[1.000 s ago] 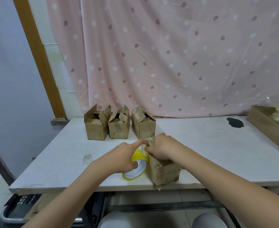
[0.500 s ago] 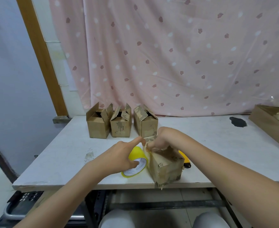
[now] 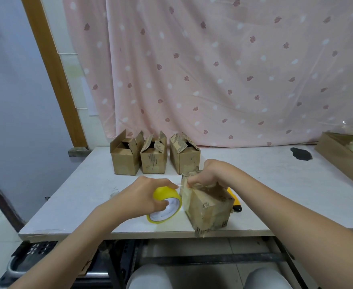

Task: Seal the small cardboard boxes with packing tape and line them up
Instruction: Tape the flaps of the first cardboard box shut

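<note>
A small cardboard box (image 3: 210, 207) stands near the table's front edge, wrapped in clear tape. My right hand (image 3: 209, 174) rests on its top left corner, fingers curled and pinching the tape's end there. My left hand (image 3: 148, 193) grips a yellow roll of packing tape (image 3: 166, 204) just left of the box, thumb in its core. A short stretch of clear tape runs from the roll to my right fingers. Three more small boxes (image 3: 154, 156) stand in a row at the back, flaps open.
A yellow box cutter (image 3: 235, 200) lies behind the near box on the right. A long cardboard tray (image 3: 342, 157) with plastic bags sits at the right edge. A black patch (image 3: 300, 154) marks the white table (image 3: 84, 197). A pink curtain hangs behind.
My left hand has closed round the tape roll, its pointing finger now curled over the top. My right hand moved to the box's left corner, holding the tape there. The head tilted slightly.
</note>
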Motion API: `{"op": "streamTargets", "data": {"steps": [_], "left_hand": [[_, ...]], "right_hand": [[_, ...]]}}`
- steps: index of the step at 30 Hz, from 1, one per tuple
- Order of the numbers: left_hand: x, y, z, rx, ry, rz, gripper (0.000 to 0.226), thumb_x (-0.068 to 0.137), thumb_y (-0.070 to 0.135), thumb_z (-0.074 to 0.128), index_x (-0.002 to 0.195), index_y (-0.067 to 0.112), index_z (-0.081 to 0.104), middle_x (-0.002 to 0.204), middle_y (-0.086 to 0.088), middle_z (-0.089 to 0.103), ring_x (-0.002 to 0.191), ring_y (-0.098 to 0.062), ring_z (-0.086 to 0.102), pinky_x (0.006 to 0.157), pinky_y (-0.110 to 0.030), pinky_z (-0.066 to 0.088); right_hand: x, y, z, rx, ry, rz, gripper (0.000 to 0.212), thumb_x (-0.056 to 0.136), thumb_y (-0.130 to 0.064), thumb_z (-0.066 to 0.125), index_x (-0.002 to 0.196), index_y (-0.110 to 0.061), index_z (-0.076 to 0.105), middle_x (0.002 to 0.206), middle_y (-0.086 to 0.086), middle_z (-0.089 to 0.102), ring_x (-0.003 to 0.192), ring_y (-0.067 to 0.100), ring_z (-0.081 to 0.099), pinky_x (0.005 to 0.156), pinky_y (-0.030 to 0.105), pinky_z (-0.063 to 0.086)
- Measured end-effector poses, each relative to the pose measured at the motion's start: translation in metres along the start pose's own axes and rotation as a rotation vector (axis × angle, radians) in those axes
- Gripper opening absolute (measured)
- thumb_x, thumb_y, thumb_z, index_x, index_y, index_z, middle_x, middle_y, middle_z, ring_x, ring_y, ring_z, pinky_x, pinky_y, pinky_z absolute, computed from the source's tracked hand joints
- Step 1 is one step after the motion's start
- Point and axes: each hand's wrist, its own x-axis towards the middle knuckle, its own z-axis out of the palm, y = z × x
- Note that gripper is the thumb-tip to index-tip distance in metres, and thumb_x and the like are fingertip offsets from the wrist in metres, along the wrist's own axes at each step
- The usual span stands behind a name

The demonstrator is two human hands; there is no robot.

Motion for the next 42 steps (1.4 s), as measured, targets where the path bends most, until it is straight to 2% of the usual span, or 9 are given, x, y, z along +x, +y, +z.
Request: {"op": "streamTargets", "data": {"steps": [5, 9, 14, 18, 22, 29, 34, 37, 42], "left_hand": [[-0.002, -0.007, 0.000, -0.014, 0.004, 0.017, 0.047, 0.077, 0.034, 0.063, 0.117, 0.060, 0.061, 0.080, 0.002, 0.071, 0.055, -0.015, 0.047, 0.050, -0.020, 0.039], [-0.007, -0.017, -0.011, 0.026, -0.009, 0.008, 0.045, 0.085, 0.027, 0.064, 0.112, 0.063, 0.063, 0.086, 0.015, 0.072, 0.069, -0.013, 0.061, 0.062, -0.022, 0.049], [-0.006, -0.016, -0.009, -0.004, -0.058, -0.033, 0.049, 0.084, 0.017, 0.061, 0.107, 0.059, 0.066, 0.050, 0.019, 0.055, 0.052, -0.014, 0.040, 0.052, -0.019, 0.038], [-0.009, -0.026, -0.019, -0.100, 0.002, -0.042, 0.048, 0.086, 0.017, 0.066, 0.106, 0.061, 0.067, 0.051, 0.013, 0.054, 0.054, -0.011, 0.036, 0.053, -0.021, 0.034], [-0.011, -0.023, -0.025, -0.099, -0.014, -0.029, 0.048, 0.086, 0.018, 0.065, 0.109, 0.060, 0.066, 0.047, 0.010, 0.044, 0.051, -0.011, 0.035, 0.050, -0.018, 0.032], [-0.005, -0.029, -0.024, -0.087, -0.041, -0.018, 0.051, 0.086, 0.019, 0.064, 0.110, 0.064, 0.064, 0.056, 0.003, 0.051, 0.053, -0.010, 0.038, 0.053, -0.021, 0.036], [-0.003, -0.028, -0.014, -0.074, -0.063, -0.008, 0.052, 0.085, 0.018, 0.061, 0.115, 0.061, 0.064, 0.060, -0.004, 0.054, 0.053, -0.011, 0.037, 0.051, -0.019, 0.035], [-0.001, -0.027, -0.009, -0.064, -0.061, 0.008, 0.053, 0.086, 0.017, 0.061, 0.117, 0.060, 0.064, 0.065, 0.001, 0.060, 0.054, -0.014, 0.040, 0.051, -0.017, 0.036], [0.009, -0.024, 0.006, -0.004, -0.043, 0.062, 0.060, 0.085, 0.024, 0.061, 0.106, 0.080, 0.049, 0.090, 0.009, 0.073, 0.069, -0.017, 0.058, 0.069, -0.032, 0.053]], "right_hand": [[0.003, 0.005, 0.000, 0.090, -0.009, -0.019, 0.071, 0.084, -0.049, 0.068, 0.131, -0.001, 0.046, 0.119, 0.014, 0.047, 0.115, 0.036, 0.056, 0.099, 0.041, 0.048], [0.010, 0.021, -0.003, 0.105, 0.102, -0.018, 0.044, 0.081, -0.046, 0.069, 0.096, -0.008, 0.051, 0.110, 0.011, 0.055, 0.093, 0.029, 0.054, 0.080, 0.034, 0.046], [0.009, 0.024, -0.007, 0.199, 0.066, 0.007, 0.062, 0.080, -0.049, 0.068, 0.116, -0.002, 0.051, 0.119, 0.014, 0.056, 0.103, 0.033, 0.059, 0.092, 0.038, 0.050], [0.015, 0.030, -0.008, 0.467, 0.028, -0.020, 0.071, 0.074, -0.050, 0.075, 0.121, -0.004, 0.047, 0.096, 0.012, 0.050, 0.069, 0.028, 0.051, 0.068, 0.033, 0.050], [0.021, 0.038, -0.006, 0.561, -0.029, -0.020, 0.062, 0.074, -0.049, 0.075, 0.111, -0.005, 0.052, 0.092, 0.014, 0.056, 0.067, 0.028, 0.057, 0.073, 0.038, 0.056], [0.024, 0.046, 0.002, 0.676, -0.198, -0.013, 0.048, 0.085, -0.043, 0.069, 0.104, -0.001, 0.056, 0.099, 0.020, 0.067, 0.084, 0.035, 0.068, 0.083, 0.043, 0.059], [0.028, 0.045, -0.001, 0.714, -0.232, -0.041, 0.055, 0.086, -0.036, 0.071, 0.118, 0.004, 0.051, 0.108, 0.019, 0.059, 0.079, 0.032, 0.066, 0.072, 0.042, 0.059], [0.031, 0.047, -0.008, 0.667, -0.218, -0.042, 0.063, 0.083, -0.032, 0.076, 0.123, 0.008, 0.049, 0.104, 0.023, 0.065, 0.083, 0.035, 0.068, 0.083, 0.044, 0.059], [0.031, 0.053, -0.018, 0.495, -0.170, -0.051, 0.056, 0.087, -0.026, 0.075, 0.129, 0.004, 0.055, 0.122, 0.023, 0.064, 0.104, 0.035, 0.068, 0.092, 0.043, 0.056]]}}
